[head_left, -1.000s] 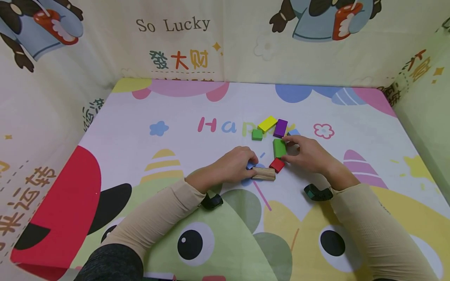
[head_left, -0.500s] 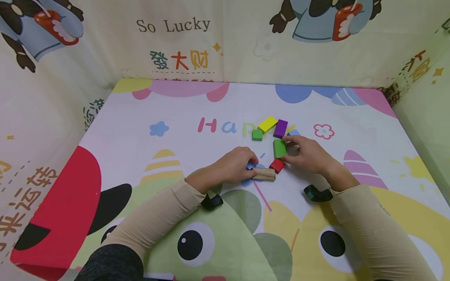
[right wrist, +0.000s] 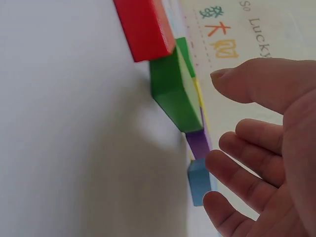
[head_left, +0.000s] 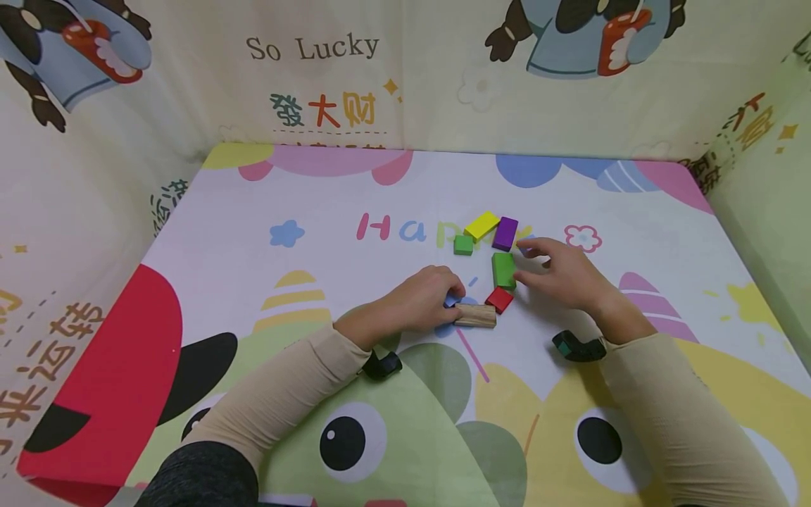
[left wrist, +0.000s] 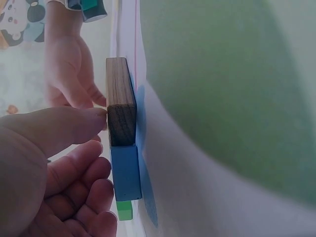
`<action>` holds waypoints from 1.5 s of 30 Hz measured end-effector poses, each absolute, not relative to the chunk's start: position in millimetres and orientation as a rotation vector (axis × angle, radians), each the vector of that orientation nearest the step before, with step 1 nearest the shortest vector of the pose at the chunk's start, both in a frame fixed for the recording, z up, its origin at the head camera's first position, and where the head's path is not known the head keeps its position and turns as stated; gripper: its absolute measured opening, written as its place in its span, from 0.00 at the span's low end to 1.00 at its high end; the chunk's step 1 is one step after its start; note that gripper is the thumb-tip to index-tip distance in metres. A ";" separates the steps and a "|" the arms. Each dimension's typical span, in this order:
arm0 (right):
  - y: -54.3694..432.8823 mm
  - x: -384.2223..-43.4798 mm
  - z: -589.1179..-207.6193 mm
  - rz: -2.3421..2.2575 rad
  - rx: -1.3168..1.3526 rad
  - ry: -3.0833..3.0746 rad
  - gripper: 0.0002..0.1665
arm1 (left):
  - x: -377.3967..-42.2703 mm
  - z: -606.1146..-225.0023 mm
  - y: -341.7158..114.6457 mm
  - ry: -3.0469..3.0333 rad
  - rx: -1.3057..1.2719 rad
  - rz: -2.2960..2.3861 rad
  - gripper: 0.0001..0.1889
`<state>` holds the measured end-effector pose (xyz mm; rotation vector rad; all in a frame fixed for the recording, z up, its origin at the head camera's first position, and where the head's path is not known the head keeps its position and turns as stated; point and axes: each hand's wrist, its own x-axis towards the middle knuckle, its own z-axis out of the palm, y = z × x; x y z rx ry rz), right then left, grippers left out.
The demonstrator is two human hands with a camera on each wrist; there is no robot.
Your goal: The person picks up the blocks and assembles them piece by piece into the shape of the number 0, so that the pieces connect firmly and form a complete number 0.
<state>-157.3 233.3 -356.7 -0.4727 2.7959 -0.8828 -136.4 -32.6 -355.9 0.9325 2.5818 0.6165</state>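
In the head view my left hand [head_left: 421, 299] rests at the left end of a wood-grain block [head_left: 476, 315]. Its thumb tip is right at that block, and loosely curled fingers lie along a blue block [left wrist: 126, 173] beside it, mostly hidden from above. My right hand [head_left: 567, 276] has thumb and fingers spread just right of an upright green block [head_left: 503, 270], holding nothing. A red block [head_left: 499, 300] sits between the green and wooden ones. Beneath the right fingertips is a light blue block [right wrist: 199, 181], largely covered in the head view.
Behind the green block stand a purple block [head_left: 505, 234], a yellow block [head_left: 482, 226] and a small green cube [head_left: 463, 245], making a rough curve. The printed tablecloth [head_left: 380, 183] runs back to a fabric wall [head_left: 437, 77].
My right hand has let go of the green block and drawn slightly right, its fingers spreading wider. The left hand and the blocks look still.
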 end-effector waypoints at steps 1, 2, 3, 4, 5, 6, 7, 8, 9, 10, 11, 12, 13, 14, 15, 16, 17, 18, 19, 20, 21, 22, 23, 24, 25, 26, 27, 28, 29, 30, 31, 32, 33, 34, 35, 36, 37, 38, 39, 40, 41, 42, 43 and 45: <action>234.4 -157.7 -355.6 -0.883 -0.476 2.802 0.33 | -136.4 -356.0 -32.7 2.584 0.933 0.614 0.14; 235.4 -158.0 -354.6 -0.882 -0.474 2.807 0.32 | -136.5 -356.1 -32.7 2.585 0.933 0.613 0.14; 236.5 -158.3 -353.7 -0.881 -0.466 2.808 0.32 | -136.4 -356.1 -32.8 2.586 0.934 0.610 0.14; 237.4 -158.6 -352.8 -0.876 -0.453 2.810 0.31 | -136.3 -356.0 -32.8 2.586 0.933 0.607 0.15; 238.2 -158.7 -352.1 -0.869 -0.440 2.812 0.31 | -136.2 -355.8 -32.8 2.587 0.933 0.606 0.15; 238.8 -158.9 -351.4 -0.860 -0.425 2.815 0.32 | -136.1 -355.7 -32.9 2.587 0.932 0.604 0.15; 239.3 -159.2 -350.8 -0.854 -0.410 2.816 0.32 | -136.1 -355.7 -32.9 2.587 0.933 0.604 0.15; 239.8 -159.5 -350.5 -0.850 -0.397 2.816 0.32 | -136.1 -355.5 -32.9 2.587 0.933 0.604 0.15; 240.2 -159.7 -350.2 -0.846 -0.387 2.816 0.32 | -136.0 -355.4 -32.9 2.587 0.933 0.606 0.15; 240.4 -159.9 -350.0 -0.844 -0.381 2.816 0.32 | -136.0 -355.3 -32.9 2.586 0.932 0.608 0.14; 240.7 -160.1 -349.7 -0.843 -0.376 2.817 0.32 | -136.0 -355.3 -32.9 2.586 0.931 0.610 0.14; 241.0 -160.2 -349.5 -0.842 -0.371 2.816 0.32 | -136.1 -355.3 -32.9 2.586 0.930 0.614 0.14; 241.3 -160.2 -349.3 -0.845 -0.368 2.817 0.32 | -136.2 -355.6 -32.8 2.585 0.929 0.617 0.14; 241.6 -160.2 -349.1 -0.847 -0.362 2.818 0.32 | -136.2 -355.8 -32.8 2.584 0.928 0.619 0.14; 241.7 -160.2 -348.9 -0.850 -0.358 2.819 0.32 | -136.3 -356.1 -32.8 2.584 0.927 0.620 0.14; 242.0 -160.3 -348.9 -0.854 -0.356 2.821 0.32 | -136.4 -356.2 -32.7 2.583 0.926 0.621 0.14; 242.2 -160.4 -349.0 -0.855 -0.355 2.825 0.32 | -136.5 -356.5 -32.8 2.584 0.925 0.620 0.14; 242.5 -160.6 -349.2 -0.856 -0.355 2.829 0.32 | -136.5 -356.5 -32.7 2.583 0.926 0.619 0.14; 242.6 -160.6 -349.4 -0.857 -0.354 2.833 0.31 | -136.5 -356.6 -32.7 2.583 0.926 0.618 0.14; 242.7 -160.8 -349.7 -0.860 -0.353 2.837 0.31 | -136.5 -356.7 -32.7 2.583 0.926 0.616 0.14; 242.6 -161.0 -349.9 -0.863 -0.353 2.841 0.31 | -136.6 -356.8 -32.7 2.583 0.927 0.616 0.14; 242.7 -161.3 -350.4 -0.864 -0.350 2.845 0.31 | -136.5 -356.8 -32.7 2.582 0.926 0.616 0.14; 242.4 -161.4 -350.5 -0.868 -0.346 2.848 0.31 | -136.4 -357.0 -32.7 2.583 0.925 0.615 0.14; 242.3 -161.8 -350.9 -0.871 -0.341 2.850 0.31 | -136.3 -357.0 -32.6 2.582 0.923 0.615 0.14; 242.0 -162.2 -351.3 -0.877 -0.338 2.853 0.31 | -136.2 -357.2 -32.6 2.581 0.920 0.615 0.14; 241.8 -162.6 -351.5 -0.879 -0.334 2.856 0.31 | -136.1 -357.2 -32.5 2.581 0.919 0.613 0.14; 241.4 -162.8 -351.8 -0.881 -0.328 2.859 0.31 | -136.0 -357.2 -32.3 2.581 0.918 0.611 0.14; 241.3 -163.1 -352.0 -0.878 -0.324 2.862 0.31 | -135.9 -357.1 -32.2 2.580 0.916 0.611 0.14; 240.9 -163.3 -351.9 -0.878 -0.320 2.865 0.31 | -135.9 -357.1 -32.2 2.581 0.916 0.609 0.15; 240.8 -163.7 -352.1 -0.875 -0.317 2.868 0.31 | -135.7 -357.0 -32.1 2.581 0.917 0.607 0.15; 240.5 -163.8 -352.0 -0.874 -0.315 2.871 0.31 | -135.7 -357.0 -32.1 2.582 0.918 0.606 0.15; 240.2 -163.9 -351.9 -0.871 -0.311 2.872 0.31 | -135.6 -356.9 -32.1 2.582 0.920 0.606 0.14; 239.9 -164.0 -351.9 -0.870 -0.308 2.873 0.31 | -135.6 -356.7 -32.1 2.582 0.921 0.608 0.14; 239.7 -164.2 -351.9 -0.868 -0.304 2.876 0.31 | -135.4 -356.5 -32.2 2.582 0.923 0.610 0.14; 239.5 -164.6 -352.1 -0.867 -0.300 2.877 0.31 | -135.3 -356.3 -32.4 2.582 0.925 0.613 0.14; 239.5 -165.1 -352.5 -0.864 -0.296 2.879 0.31 | -135.2 -356.2 -32.5 2.583 0.927 0.615 0.14; 239.2 -165.4 -352.7 -0.858 -0.291 2.882 0.31 | -135.2 -356.1 -32.6 2.584 0.933 0.616 0.14; 239.1 -165.8 -353.0 -0.854 -0.284 2.885 0.31 | -135.1 -356.0 -32.8 2.585 0.938 0.618 0.14; 238.9 -166.2 -353.2 -0.847 -0.276 2.887 0.32 | -135.1 -356.0 -32.9 2.587 0.945 0.618 0.14; 238.9 -166.8 -353.5 -0.840 -0.268 2.889 0.32 | -135.2 -356.1 -33.1 2.591 0.950 0.618 0.14; 238.8 -167.3 -353.6 -0.833 -0.262 2.891 0.32 | -135.3 -356.1 -33.1 2.593 0.955 0.619 0.13; 238.7 -167.8 -353.7 -0.827 -0.255 2.895 0.33 | -135.5 -356.2 -33.2 2.595 0.960 0.618 0.13; 238.5 -168.3 -353.7 -0.821 -0.248 2.899 0.33 | -135.6 -356.3 -33.3 2.597 0.963 0.615 0.14; 238.5 -169.4 -353.8 -0.814 -0.235 2.903 0.33 | -135.9 -356.4 -33.2 2.597 0.962 0.610 0.14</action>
